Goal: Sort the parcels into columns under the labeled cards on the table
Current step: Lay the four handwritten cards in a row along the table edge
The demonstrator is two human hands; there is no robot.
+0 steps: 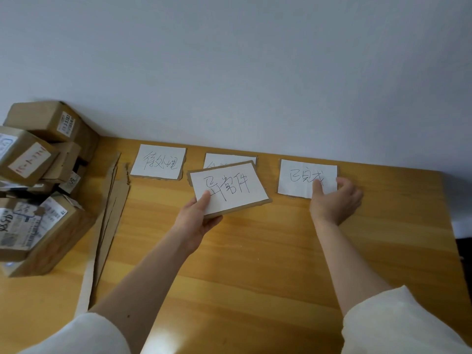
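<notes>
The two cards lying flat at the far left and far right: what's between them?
In the head view, between the left card and right card: a third flat card, partly covered by the held card.

head cam | looks forward-down, close | over table point(281, 251) toward wall point(255, 60)

Both forearms are bare, each emerging from a loose cream-white sleeve point(398, 320) pushed up toward the elbow, with no jewellery showing.

Handwritten cards: far-left card point(158, 161) reads 待处理; lifted card point(229, 191) reads 异常件; right card point(306, 178) reads 已完成. A parcel label point(67, 123) shows digits 35502; the rest is illegible.
</notes>
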